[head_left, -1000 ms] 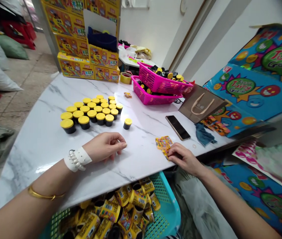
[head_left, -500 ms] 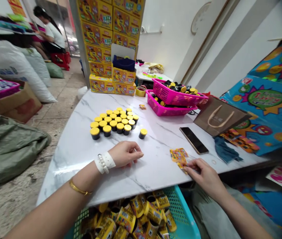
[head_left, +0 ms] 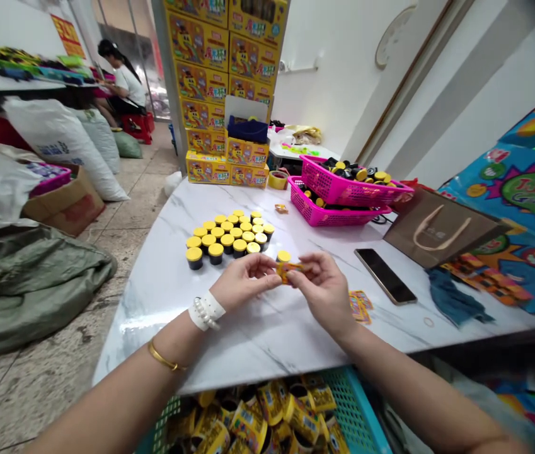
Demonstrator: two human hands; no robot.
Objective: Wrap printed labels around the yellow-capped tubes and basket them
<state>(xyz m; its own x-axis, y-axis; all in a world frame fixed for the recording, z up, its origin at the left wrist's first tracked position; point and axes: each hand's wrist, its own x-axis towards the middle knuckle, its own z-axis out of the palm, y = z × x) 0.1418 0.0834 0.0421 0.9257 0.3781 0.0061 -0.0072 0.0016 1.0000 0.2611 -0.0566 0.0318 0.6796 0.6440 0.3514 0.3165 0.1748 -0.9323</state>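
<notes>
Between both hands, above the white marbled table (head_left: 258,334), is a small yellow printed label (head_left: 288,271). My left hand (head_left: 248,277) pinches its left end. My right hand (head_left: 324,287) grips the other end with thumb and fingers. Just behind the label stands a single small black cup with a yellow lid (head_left: 283,256), partly hidden by the hands. Farther left stand several more yellow-lidded black cups (head_left: 227,241) in a cluster. More printed labels (head_left: 360,306) lie flat on the table to the right of my right hand.
Below the table's front edge sits a turquoise basket (head_left: 359,403) of yellow printed sleeves (head_left: 251,421). Stacked pink baskets (head_left: 328,214), a phone (head_left: 385,276), a paper bag (head_left: 437,230) and a blue cloth (head_left: 459,297) occupy the right. Yellow boxes (head_left: 203,82) rise behind; a person (head_left: 128,88) sits far left.
My right hand has lifted a label from the small pile and brought it left to my left hand. Both hands now hold it. The view has turned slightly left.
</notes>
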